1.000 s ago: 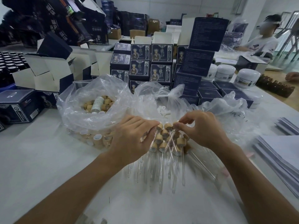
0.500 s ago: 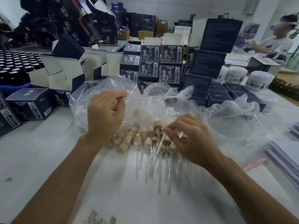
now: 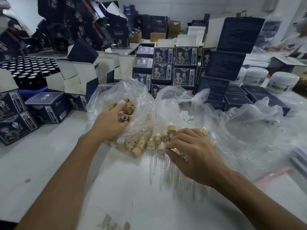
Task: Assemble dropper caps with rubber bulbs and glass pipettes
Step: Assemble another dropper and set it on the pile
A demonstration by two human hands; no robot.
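Clear plastic bag point(image 3: 113, 97) of bamboo-coloured dropper caps point(image 3: 128, 107) at centre of the white table point(image 3: 41, 163). Head view: left hand point(image 3: 110, 121) reaches into the bag, fingers among the caps; whether it grips one cannot be told. Right hand point(image 3: 191, 152), fingers curled, pinches among assembled droppers point(image 3: 156, 143) whose glass pipettes point(image 3: 153, 165) point toward the viewer. Navy boxes point(image 3: 184, 67) stand behind.

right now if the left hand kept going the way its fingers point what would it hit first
The left hand reaches into the open plastic bag, fingers pointing up and right. It would probably meet the loose wooden caps at its fingertips first; depth is hard to judge.
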